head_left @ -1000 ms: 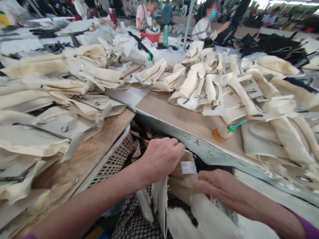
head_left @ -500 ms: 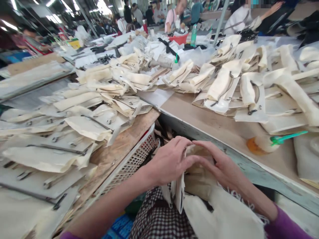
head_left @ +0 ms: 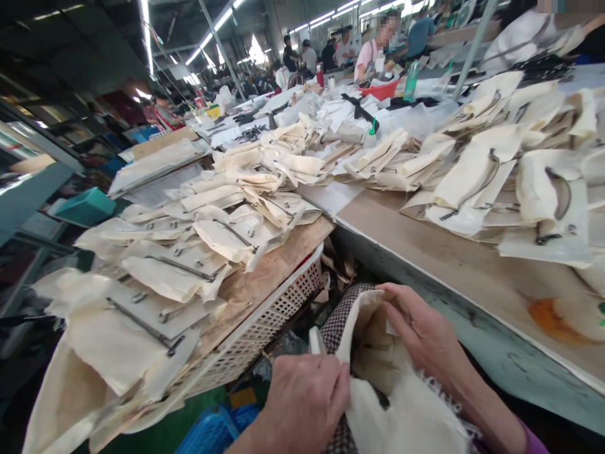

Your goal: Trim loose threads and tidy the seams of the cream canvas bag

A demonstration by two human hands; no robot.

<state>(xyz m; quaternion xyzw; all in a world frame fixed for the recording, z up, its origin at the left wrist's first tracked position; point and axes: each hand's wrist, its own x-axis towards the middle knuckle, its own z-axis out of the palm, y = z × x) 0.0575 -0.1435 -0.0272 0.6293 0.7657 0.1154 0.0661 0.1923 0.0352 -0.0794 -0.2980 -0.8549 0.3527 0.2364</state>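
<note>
A cream fabric bag point(head_left: 416, 413) with a frayed, fringed edge rests over my lap, its mouth open towards me. My left hand point(head_left: 307, 394) is closed in a fist round the near left edge of the mouth. On the far right side of the rim, my right hand point(head_left: 420, 321) pinches the fabric between thumb and fingers. Pleats or pockets show on the lining inside. A checked cloth point(head_left: 347, 312) covers my lap beneath the bag.
Flat cream bag pieces with dark straps point(head_left: 170, 271) cover the left board point(head_left: 265, 268). More cream pieces point(head_left: 477, 170) lie along the right-hand table point(head_left: 425, 252). A white perforated basket point(head_left: 278, 321) stands under the left board. An orange-stained bottle point(head_left: 562, 318) lies at right. People work behind.
My left hand has come down from the top of the rim to its near left edge and closed there. The right hand stays on the rim. The view has swung left.
</note>
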